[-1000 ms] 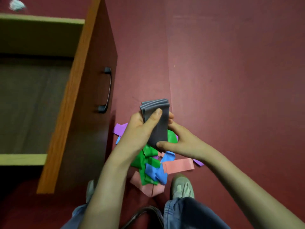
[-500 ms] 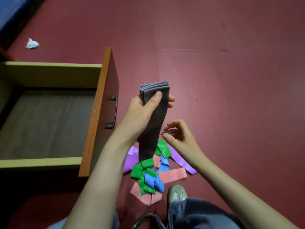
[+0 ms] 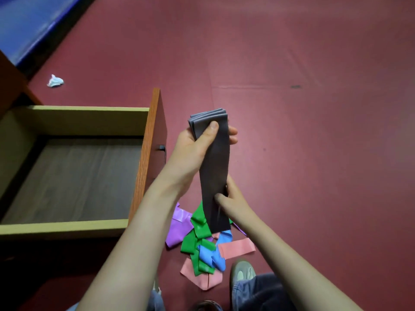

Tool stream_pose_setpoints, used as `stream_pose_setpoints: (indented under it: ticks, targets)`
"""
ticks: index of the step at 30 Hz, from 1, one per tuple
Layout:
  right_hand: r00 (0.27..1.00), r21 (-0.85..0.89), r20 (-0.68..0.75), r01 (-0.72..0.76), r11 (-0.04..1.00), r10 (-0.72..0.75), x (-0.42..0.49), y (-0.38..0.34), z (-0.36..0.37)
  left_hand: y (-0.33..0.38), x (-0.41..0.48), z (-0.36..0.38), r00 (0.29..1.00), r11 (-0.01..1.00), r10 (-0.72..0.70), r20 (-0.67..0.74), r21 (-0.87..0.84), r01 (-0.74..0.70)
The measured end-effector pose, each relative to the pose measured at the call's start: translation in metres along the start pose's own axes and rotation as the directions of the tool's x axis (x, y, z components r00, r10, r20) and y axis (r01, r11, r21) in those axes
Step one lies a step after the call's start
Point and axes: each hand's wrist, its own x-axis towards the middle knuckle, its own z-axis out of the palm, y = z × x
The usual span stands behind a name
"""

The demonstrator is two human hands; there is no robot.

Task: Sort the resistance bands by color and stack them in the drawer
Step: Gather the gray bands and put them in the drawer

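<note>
A dark red floor (image 3: 314,153) is shown, on which purple bands (image 3: 179,227), green bands (image 3: 198,223), blue bands (image 3: 211,257) and pink bands (image 3: 235,248) are heaped together just beside a grey shoe (image 3: 242,271); a crumpled pale scrap (image 3: 55,81) is seen well apart.

this is looking like a gym. a dark red seamed mat floor (image 3: 303,52) is stretching out, a dark-edged blue mat (image 3: 22,23) bordering it.
</note>
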Motion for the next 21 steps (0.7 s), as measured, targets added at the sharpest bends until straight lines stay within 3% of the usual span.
stream_pose_setpoints:
  ticks: [7, 16, 21]
  targets:
    - [0.972, 0.034, 0.22, -0.097, 0.995, 0.087, -0.014, -0.001, -0.002, 0.007, -0.003, -0.012, 0.993, 0.998, 0.013, -0.118, -0.058, -0.02]
    - [0.917, -0.132, 0.333, -0.186, 0.974, 0.22, -0.024, 0.001, 0.029, 0.034, -0.006, -0.024, 0.987, 0.996, 0.061, -0.15, -0.062, -0.071]
    - [0.916, -0.053, 0.31, -0.251, 0.967, 0.255, -0.029, 0.0, 0.032, 0.052, -0.008, -0.043, 0.981, 0.995, 0.087, -0.171, -0.035, -0.094]
